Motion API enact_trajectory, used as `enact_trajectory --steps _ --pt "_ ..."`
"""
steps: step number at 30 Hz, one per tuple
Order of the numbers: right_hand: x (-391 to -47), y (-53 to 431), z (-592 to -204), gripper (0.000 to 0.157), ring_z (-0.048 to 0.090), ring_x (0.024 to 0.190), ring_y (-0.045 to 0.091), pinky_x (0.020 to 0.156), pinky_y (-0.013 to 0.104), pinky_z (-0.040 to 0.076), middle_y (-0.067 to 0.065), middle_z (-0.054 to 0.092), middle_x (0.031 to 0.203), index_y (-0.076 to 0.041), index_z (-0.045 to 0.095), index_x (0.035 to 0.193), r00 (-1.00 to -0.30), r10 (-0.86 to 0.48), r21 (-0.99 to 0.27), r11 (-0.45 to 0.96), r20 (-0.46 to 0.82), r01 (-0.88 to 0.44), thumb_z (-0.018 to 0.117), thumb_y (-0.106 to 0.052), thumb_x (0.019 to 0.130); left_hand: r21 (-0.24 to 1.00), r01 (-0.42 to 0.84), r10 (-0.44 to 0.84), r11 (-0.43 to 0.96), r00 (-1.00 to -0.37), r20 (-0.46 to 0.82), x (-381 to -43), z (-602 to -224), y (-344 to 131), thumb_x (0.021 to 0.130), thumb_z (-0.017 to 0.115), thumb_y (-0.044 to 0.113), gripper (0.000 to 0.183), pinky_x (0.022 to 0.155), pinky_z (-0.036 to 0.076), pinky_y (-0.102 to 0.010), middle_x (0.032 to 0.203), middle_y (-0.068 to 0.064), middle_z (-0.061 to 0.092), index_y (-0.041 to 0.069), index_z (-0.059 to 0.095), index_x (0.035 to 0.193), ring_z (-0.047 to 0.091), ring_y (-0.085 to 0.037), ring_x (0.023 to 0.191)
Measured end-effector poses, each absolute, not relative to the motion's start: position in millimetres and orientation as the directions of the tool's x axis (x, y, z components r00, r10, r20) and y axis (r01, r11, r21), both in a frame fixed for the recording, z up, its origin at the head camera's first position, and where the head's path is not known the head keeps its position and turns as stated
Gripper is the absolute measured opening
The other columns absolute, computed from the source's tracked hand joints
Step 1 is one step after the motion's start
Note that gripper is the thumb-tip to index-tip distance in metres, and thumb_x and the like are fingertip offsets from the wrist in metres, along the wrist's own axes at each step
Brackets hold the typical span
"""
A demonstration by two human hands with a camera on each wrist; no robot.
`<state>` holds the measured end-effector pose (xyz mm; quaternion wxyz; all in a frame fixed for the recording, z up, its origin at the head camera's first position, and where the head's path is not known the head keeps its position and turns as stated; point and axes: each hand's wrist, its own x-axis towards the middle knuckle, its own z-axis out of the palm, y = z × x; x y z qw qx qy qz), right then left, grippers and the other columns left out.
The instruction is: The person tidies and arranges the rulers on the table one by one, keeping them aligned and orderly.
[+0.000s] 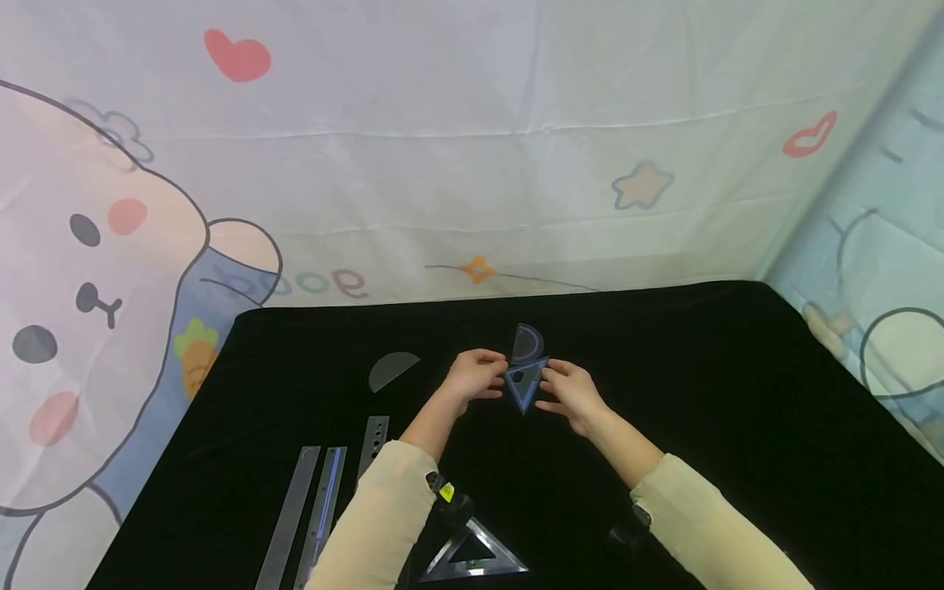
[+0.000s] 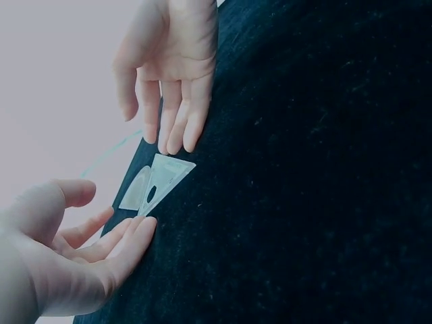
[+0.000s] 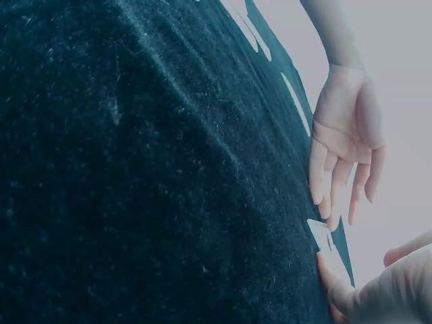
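Blue-edged clear plastic triangle (image 1: 528,378) lies between the fingertips of the left hand (image 1: 474,378) and right hand (image 1: 577,397), fingers extended, none curled round it. Uneven pressure could skew it against the transparent semicircular protractor (image 1: 527,345) just beyond the fingers; the velvety black cloth (image 1: 708,393) underneath might drag its thin edges.
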<state>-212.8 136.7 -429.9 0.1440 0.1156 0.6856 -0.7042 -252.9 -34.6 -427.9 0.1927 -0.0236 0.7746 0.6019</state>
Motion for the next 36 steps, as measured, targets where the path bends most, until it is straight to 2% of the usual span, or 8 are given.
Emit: enact_trajectory --steps 7,19,36 --pt "-214 134 -430 0.049 0.037 0.128 0.036 0.093 0.039 0.049 0.023 0.031 0.142 0.002 0.025 0.141 -0.934 -0.028 -0.933 -0.027 -0.357 0.358 0.037 -0.014 0.097 0.921 -0.277 0.197 0.274 -0.921 -0.336 -249 -423 -32 0.092 0.054 0.019 0.027 0.079 0.056 -0.034 0.111 -0.014 0.058 0.003 0.058 0.114 0.061 -0.028 0.100" --pt "-212 133 -429 0.048 0.036 0.129 0.036 0.094 0.040 0.048 0.022 0.031 0.142 0.000 0.026 0.141 -0.935 -0.043 -0.935 -0.029 -0.352 0.353 0.037 -0.016 0.097 0.928 -0.308 0.174 0.211 -0.922 -0.346 -245 -422 -28 0.091 0.055 0.018 0.028 0.077 0.056 -0.032 0.109 -0.014 0.057 0.002 0.057 0.114 0.061 -0.027 0.099" --pt "-206 134 -432 0.045 0.043 0.122 0.036 0.087 0.039 0.052 0.019 0.038 0.137 -0.004 0.033 0.139 -0.952 -0.044 -0.953 0.026 -0.303 0.302 0.039 -0.021 0.098 0.916 -0.301 0.150 0.265 -0.925 -0.348 -242 -426 -27 0.091 0.056 0.018 0.026 0.075 0.057 -0.030 0.105 -0.013 0.059 0.003 0.059 0.112 0.061 -0.024 0.091"
